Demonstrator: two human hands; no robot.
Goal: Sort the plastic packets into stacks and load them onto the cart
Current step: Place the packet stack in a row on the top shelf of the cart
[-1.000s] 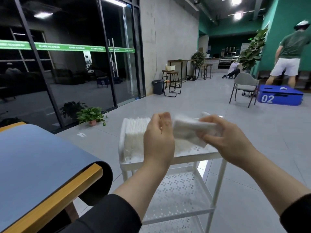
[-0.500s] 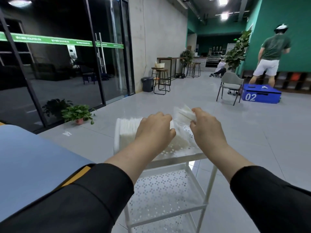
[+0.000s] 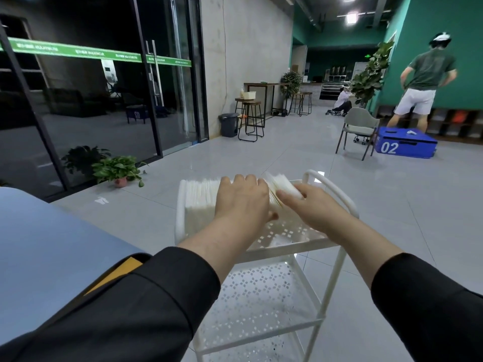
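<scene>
the risk here is the row tipping: the upright row of plastic packets [image 3: 201, 202] on the top tray of the white cart [image 3: 330, 190] looks braced mainly by the left hand [image 3: 241, 202], so letting go before the new bundle [image 3: 283, 188] is seated could let the packets fan over across the perforated tray. the bundle is tilted and could splay or slip. the left hand lies over the row's right end, fingers curled down on it. the right hand [image 3: 317, 211] pinches the bundle just beside that end, touching the left hand's fingertips. the blue tabletop [image 3: 52, 241] sits to the left.
</scene>
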